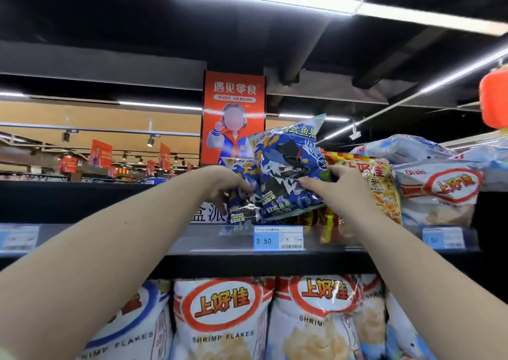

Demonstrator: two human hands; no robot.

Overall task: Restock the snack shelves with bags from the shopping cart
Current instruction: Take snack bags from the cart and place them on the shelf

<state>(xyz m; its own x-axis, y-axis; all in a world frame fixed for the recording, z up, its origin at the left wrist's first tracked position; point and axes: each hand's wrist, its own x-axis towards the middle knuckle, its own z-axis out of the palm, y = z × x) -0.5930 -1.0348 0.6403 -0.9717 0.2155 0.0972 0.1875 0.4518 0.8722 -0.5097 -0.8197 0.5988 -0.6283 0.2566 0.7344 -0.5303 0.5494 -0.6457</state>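
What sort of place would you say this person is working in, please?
Most likely a supermarket snack aisle: shrimp flakes bags stand in rows, a price tag reading 3 50 sits on the shelf edge, and an orange snacks banner hangs behind.

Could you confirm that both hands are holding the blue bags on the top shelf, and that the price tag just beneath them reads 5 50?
Not quite: in the head view the price tag beneath them reads 3 50, not 5 50. The rest stands: the left hand and the right hand both hold the blue bags on the top shelf.
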